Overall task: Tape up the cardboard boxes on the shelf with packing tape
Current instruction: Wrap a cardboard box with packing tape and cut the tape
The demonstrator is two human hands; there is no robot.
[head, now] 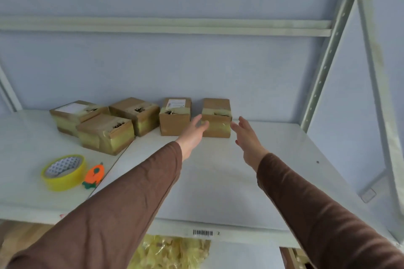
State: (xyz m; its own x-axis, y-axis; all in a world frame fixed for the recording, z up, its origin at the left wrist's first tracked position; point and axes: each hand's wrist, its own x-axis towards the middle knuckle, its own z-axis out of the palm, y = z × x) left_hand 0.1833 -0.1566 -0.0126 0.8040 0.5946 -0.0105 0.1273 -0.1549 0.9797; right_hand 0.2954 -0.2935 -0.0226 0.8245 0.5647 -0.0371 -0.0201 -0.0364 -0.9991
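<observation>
Several small cardboard boxes stand along the back of the white shelf (218, 181), each wrapped with a band of yellowish tape. The rightmost box (216, 116) sits between my two hands. My left hand (193, 132) reaches toward its left front side with fingers straight, touching or almost touching it. My right hand (247, 135) hovers open just right of the box, a little apart from it. Next to it stands a box with a white label (175, 116). A roll of yellow packing tape (63, 171) lies at the front left.
An orange carrot-shaped cutter (94, 176) lies beside the tape roll. Three more taped boxes (105, 131) cluster at the back left. A metal upright (328, 54) rises at the right. A barcode label (202, 233) marks the shelf's front edge, with a yellow bag (172, 253) below.
</observation>
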